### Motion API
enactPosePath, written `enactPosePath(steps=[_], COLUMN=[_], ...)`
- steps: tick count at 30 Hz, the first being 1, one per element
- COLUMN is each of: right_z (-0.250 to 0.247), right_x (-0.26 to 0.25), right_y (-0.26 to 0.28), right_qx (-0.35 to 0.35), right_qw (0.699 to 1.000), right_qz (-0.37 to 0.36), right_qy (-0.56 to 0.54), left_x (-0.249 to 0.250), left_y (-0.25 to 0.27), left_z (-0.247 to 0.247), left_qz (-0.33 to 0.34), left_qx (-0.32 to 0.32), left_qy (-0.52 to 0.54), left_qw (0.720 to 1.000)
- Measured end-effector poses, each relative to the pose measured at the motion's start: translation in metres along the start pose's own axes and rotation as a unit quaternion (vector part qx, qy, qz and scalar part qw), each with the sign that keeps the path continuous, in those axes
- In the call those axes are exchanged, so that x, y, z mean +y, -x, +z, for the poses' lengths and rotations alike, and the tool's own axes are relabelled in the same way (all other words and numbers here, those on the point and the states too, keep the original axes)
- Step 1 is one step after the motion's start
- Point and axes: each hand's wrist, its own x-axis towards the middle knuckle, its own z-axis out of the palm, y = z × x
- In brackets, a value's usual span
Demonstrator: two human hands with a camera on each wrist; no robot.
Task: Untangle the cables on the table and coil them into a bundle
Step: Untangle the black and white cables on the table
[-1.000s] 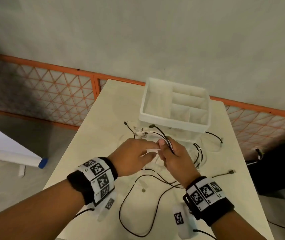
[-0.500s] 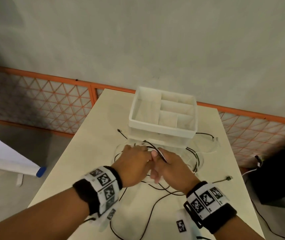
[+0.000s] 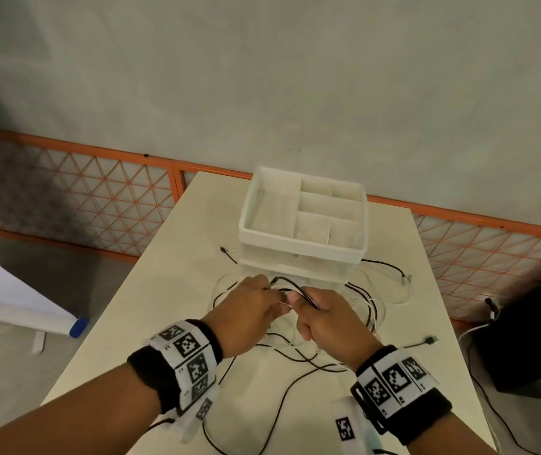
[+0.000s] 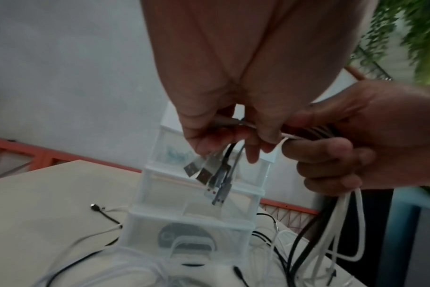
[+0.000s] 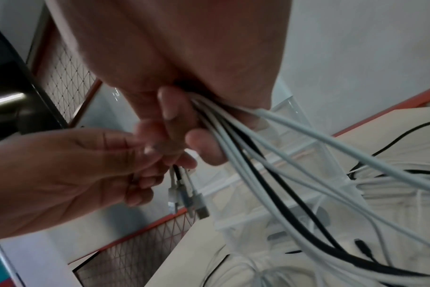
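Several black and white cables (image 3: 298, 353) lie tangled on the cream table (image 3: 151, 310), in front of the storage box. My two hands meet above them. My left hand (image 3: 249, 310) pinches the cables just behind their USB plugs (image 4: 209, 178), which hang down together below its fingertips. My right hand (image 3: 325, 320) grips the same bunch of cables (image 5: 246, 139) in its curled fingers right beside the left hand. From the right fist the strands (image 4: 341, 229) fall in loops to the table.
A translucent white box (image 3: 302, 247) with compartments on top and drawers below stands at the table's far middle. Loose cable ends lie near the right edge (image 3: 426, 341) and left of the box (image 3: 226, 252). An orange mesh fence (image 3: 98, 198) runs behind the table.
The view has tilted upward, so the hands and the box sit lower in the picture. Both hands keep hold of the bunch and have drawn closer to the box.
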Motion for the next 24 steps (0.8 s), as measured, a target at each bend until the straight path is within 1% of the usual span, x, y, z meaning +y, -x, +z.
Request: enactPosePath(steps=[3, 4, 5, 6, 7, 8, 9, 10, 11, 12, 13, 14, 16, 18, 19, 20, 22, 24], right_z=[-0.005, -0.009, -0.013, -0.016, -0.019, -0.021, -0.022, -0.023, -0.023, -0.023, -0.022, -0.019, -0.013, -0.010, -0.011, -0.014, -0.022, -0.029], right_x=[0.004, 0.005, 0.007, 0.008, 0.010, 0.012, 0.013, 0.013, 0.012, 0.011, 0.008, 0.005, -0.002, -0.013, -0.015, -0.016, -0.013, 0.000], right_y=[0.001, 0.003, 0.005, 0.007, 0.008, 0.009, 0.009, 0.009, 0.010, 0.009, 0.008, 0.007, 0.003, 0.000, -0.001, -0.002, -0.003, -0.004], right_qx=[0.028, 0.035, 0.039, 0.040, 0.040, 0.039, 0.037, 0.032, 0.023, 0.012, 0.000, -0.010, -0.022, -0.014, 0.003, 0.031, 0.110, 0.192], right_qw=[0.999, 0.998, 0.996, 0.995, 0.994, 0.993, 0.993, 0.992, 0.993, 0.995, 0.996, 0.998, 0.999, 0.996, 0.993, 0.991, 0.986, 0.968], right_qz=[0.004, 0.010, 0.016, 0.023, 0.027, 0.029, 0.030, 0.029, 0.027, 0.024, 0.021, 0.017, -0.018, -0.082, -0.103, -0.112, -0.116, -0.133], right_qy=[-0.033, -0.053, -0.074, -0.091, -0.101, -0.107, -0.112, -0.115, -0.112, -0.101, -0.086, -0.067, -0.039, 0.016, 0.049, 0.060, 0.052, 0.094], left_x=[0.004, 0.002, -0.004, -0.009, -0.015, -0.019, -0.020, -0.019, -0.014, -0.004, 0.009, 0.027, 0.058, 0.072, 0.074, 0.073, 0.068, 0.065], left_y=[-0.002, -0.001, 0.002, 0.004, 0.005, 0.006, 0.005, 0.003, -0.001, -0.007, -0.013, -0.019, -0.029, -0.036, -0.038, -0.039, -0.042, -0.045], left_z=[-0.003, -0.006, -0.007, -0.008, -0.009, -0.010, -0.013, -0.016, -0.021, -0.027, -0.034, -0.040, -0.045, -0.036, -0.029, -0.024, -0.019, -0.026], left_qz=[-0.030, -0.038, -0.047, -0.058, -0.080, -0.109, -0.137, -0.149, -0.136, -0.107, -0.080, -0.058, -0.040, -0.033, -0.043, -0.064, -0.108, -0.126], left_qx=[0.029, 0.035, 0.023, -0.003, -0.033, -0.044, -0.024, 0.028, 0.101, 0.163, 0.191, 0.178, 0.080, -0.014, -0.032, -0.031, -0.021, -0.023], left_qy=[0.052, 0.054, 0.042, 0.019, -0.013, -0.038, -0.047, -0.039, -0.020, 0.011, 0.049, 0.092, 0.151, 0.142, 0.136, 0.136, 0.110, 0.087], left_qw=[0.998, 0.997, 0.998, 0.998, 0.996, 0.992, 0.989, 0.988, 0.985, 0.981, 0.977, 0.978, 0.985, 0.989, 0.989, 0.988, 0.988, 0.988])
